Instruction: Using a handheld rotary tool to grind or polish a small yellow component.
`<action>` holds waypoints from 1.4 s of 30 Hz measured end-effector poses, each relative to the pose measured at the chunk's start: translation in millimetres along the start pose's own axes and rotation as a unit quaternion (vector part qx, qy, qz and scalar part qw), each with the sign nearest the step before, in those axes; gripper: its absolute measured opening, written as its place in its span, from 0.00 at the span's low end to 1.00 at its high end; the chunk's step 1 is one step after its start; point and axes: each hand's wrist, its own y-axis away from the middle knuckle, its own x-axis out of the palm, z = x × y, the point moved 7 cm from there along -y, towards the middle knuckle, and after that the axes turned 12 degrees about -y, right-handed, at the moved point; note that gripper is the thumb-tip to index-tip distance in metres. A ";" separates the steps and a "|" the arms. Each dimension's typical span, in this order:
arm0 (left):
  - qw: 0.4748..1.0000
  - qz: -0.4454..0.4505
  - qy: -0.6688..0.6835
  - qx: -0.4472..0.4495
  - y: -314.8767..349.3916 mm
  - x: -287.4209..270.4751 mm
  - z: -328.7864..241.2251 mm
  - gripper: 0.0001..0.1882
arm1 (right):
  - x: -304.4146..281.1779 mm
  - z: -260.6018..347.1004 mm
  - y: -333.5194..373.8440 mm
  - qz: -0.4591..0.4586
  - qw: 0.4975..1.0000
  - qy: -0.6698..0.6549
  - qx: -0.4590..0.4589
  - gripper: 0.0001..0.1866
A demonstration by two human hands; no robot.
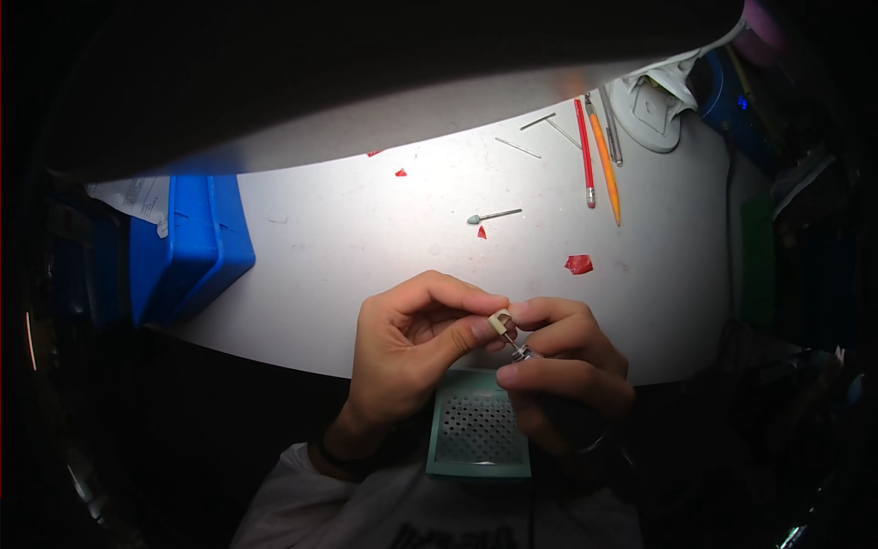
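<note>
Between the thumb and index finger of my left hand (pixel 398 343) is a small cream-coloured piece (pixel 499 322), hollow-looking, perhaps a dental crown. My right hand (pixel 576 352) grips a rotary handpiece (pixel 522 352) with a metal nose; its body is mostly hidden by the fingers and in shadow. The thin bit (pixel 509 339) in its tip reaches up to the cream piece and seems to touch it. My right fingertips rest close against the left ones. Below both hands lies a green-framed perforated metal grille (pixel 480 470).
On the white table (pixel 347 247) lie a grinding bit with a green tip (pixel 474 220), red scraps (pixel 578 264), a red pencil (pixel 585 156), an orange pencil (pixel 605 165) and thin metal rods (pixel 519 147). Blue bins (pixel 197 247) stand left, a white lamp base (pixel 651 114) far right. A dark shade overhangs the top.
</note>
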 end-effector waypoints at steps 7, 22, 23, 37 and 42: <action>1.000 -0.003 -0.017 0.014 -0.2 -0.5 -2.1 0.09 | -0.9 2.4 -2.9 0.001 1.000 -0.013 0.021 0.17; 0.999 0.011 -0.042 -0.007 -1.3 3.0 -7.1 0.12 | -3.2 6.8 -2.8 -0.020 0.999 0.029 0.009 0.18; 0.999 0.012 -0.049 -0.011 -1.6 3.9 -7.1 0.12 | -3.7 7.9 -3.4 -0.021 0.999 0.029 0.010 0.18; 0.998 -0.009 -0.061 0.029 -0.6 1.0 -4.8 0.10 | -2.0 3.8 -2.1 -0.020 0.999 0.031 0.031 0.17; 0.997 -0.016 -0.065 0.046 -0.4 0.7 -5.3 0.10 | -1.4 4.6 -3.3 0.007 0.999 0.043 0.026 0.18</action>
